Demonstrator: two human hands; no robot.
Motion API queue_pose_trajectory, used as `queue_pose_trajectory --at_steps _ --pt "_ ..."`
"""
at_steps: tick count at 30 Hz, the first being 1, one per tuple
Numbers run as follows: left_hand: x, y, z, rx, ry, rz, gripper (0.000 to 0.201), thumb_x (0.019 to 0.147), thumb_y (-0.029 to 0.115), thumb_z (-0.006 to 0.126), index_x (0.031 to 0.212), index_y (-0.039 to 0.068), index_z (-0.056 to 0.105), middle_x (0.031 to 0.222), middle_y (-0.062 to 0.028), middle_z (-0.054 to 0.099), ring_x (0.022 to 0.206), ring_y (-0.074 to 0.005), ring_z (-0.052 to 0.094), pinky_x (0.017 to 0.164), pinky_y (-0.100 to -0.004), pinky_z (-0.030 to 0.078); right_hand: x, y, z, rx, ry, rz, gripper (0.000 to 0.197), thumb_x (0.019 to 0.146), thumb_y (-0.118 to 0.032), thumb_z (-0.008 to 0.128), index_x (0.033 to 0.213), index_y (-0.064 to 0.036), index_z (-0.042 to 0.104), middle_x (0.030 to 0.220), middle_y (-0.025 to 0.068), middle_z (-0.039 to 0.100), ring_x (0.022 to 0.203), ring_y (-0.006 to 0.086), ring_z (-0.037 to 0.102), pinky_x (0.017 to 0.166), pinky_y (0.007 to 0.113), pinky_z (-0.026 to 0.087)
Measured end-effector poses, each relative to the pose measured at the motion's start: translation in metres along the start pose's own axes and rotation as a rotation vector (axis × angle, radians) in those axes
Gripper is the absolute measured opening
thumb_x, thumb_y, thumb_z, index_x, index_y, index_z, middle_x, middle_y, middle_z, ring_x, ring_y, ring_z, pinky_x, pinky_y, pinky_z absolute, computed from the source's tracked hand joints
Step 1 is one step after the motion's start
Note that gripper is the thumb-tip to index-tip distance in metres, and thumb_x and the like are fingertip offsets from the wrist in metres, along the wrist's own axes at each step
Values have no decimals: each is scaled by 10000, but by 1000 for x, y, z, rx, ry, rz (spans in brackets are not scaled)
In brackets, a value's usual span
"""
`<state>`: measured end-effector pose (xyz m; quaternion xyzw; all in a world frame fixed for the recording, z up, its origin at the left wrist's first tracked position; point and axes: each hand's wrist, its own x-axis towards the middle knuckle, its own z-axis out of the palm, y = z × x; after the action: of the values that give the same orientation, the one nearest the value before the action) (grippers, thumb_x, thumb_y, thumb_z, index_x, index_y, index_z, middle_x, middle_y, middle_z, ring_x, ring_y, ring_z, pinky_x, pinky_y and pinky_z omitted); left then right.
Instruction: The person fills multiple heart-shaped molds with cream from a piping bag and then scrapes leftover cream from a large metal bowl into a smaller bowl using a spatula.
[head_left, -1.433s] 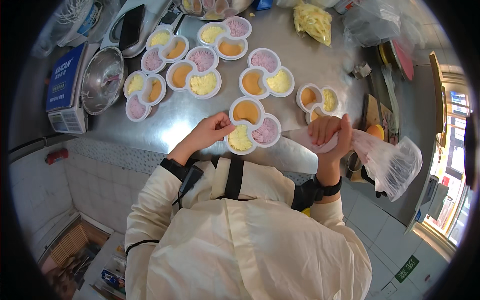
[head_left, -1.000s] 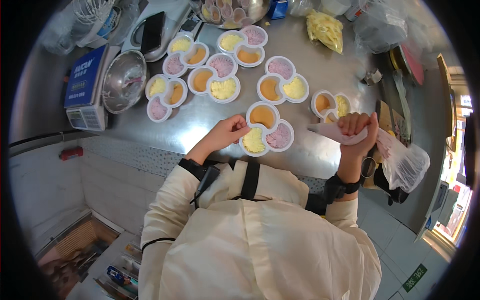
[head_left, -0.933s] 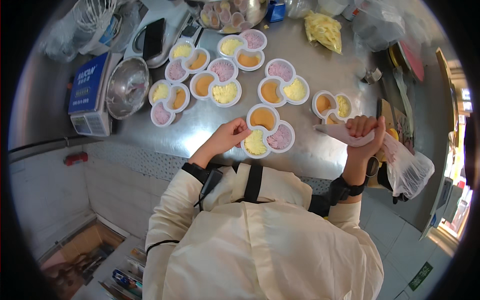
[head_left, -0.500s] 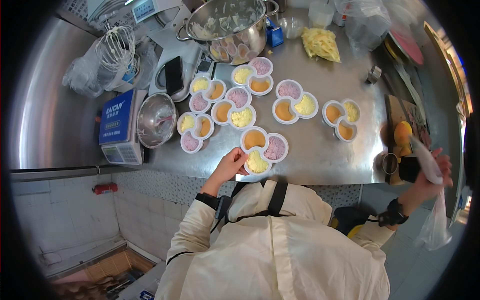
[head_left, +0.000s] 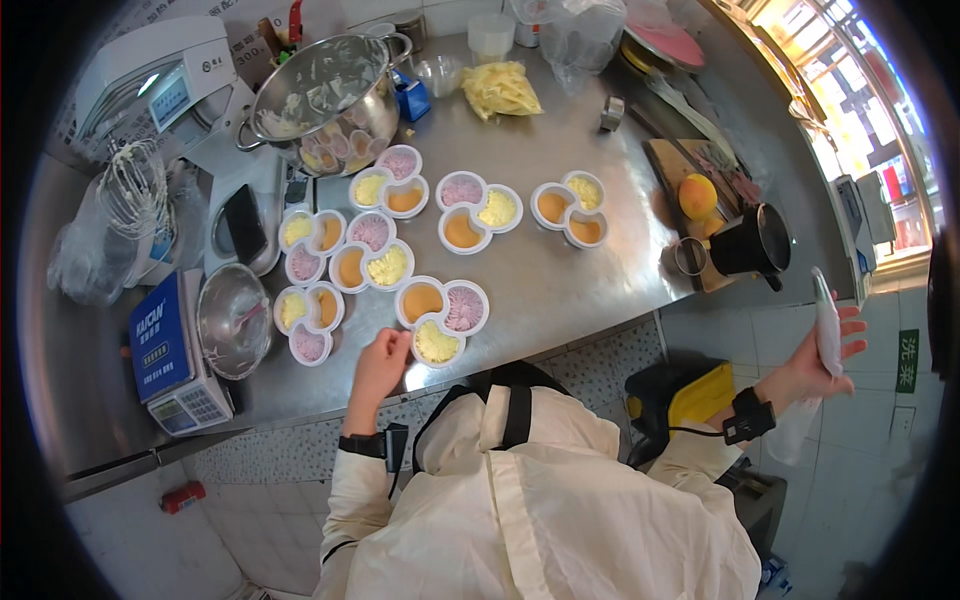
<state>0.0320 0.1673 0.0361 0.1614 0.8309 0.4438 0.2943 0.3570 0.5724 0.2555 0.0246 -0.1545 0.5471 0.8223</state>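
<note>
My left hand [head_left: 382,362] is closed at the table's near edge, its curled fingers at the left rim of a white three-part cup [head_left: 474,332] holding orange, purple and yellow fillings. The fingertips are hidden, so whether they pinch anything cannot be seen. Out past the table's right side, my right hand [head_left: 808,365] holds a clear piping bag [head_left: 828,325] across the palm, fingers stretched beyond it. The bag's narrow end points up and its loose plastic hangs below the hand. Several similar cups stand beyond my left hand; one at the right [head_left: 570,212] has two orange parts and one yellow.
A large steel pot [head_left: 325,110] stands at the back left, near a whisk [head_left: 135,190], a steel bowl [head_left: 232,322] and a scale [head_left: 190,408]. A bag of yellow strips [head_left: 502,90] lies at the back. Rightward are a black pot [head_left: 752,243] and a cutting board [head_left: 665,160] with fruit.
The view has turned to the right, so the table appears shifted left. My right hand has moved with the piping bag away from the table's right side. My left hand stays near the same cup.
</note>
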Motion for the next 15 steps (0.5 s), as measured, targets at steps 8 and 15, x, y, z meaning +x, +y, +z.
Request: queue_pose_trajectory --at_steps 8,15 --pt "5 105 13 -611 -324 -21 276 924 296 461 949 35 548 770 -35 570 649 -103 566 570 -234 469 42 -43 -44 -229 -372 398 367 881 -143 421 537 -122 293 532 27 321 715 212 466 1049 507 265" --pt "96 157 173 -315 -438 -38 323 880 349 518 934 35 462 751 -77 573 636 -120 567 534 -247 462 84 16 14 -45 -75 -105 346 872 -249 472 582 -68 419 606 42 475 797 228 508 996 474 331"
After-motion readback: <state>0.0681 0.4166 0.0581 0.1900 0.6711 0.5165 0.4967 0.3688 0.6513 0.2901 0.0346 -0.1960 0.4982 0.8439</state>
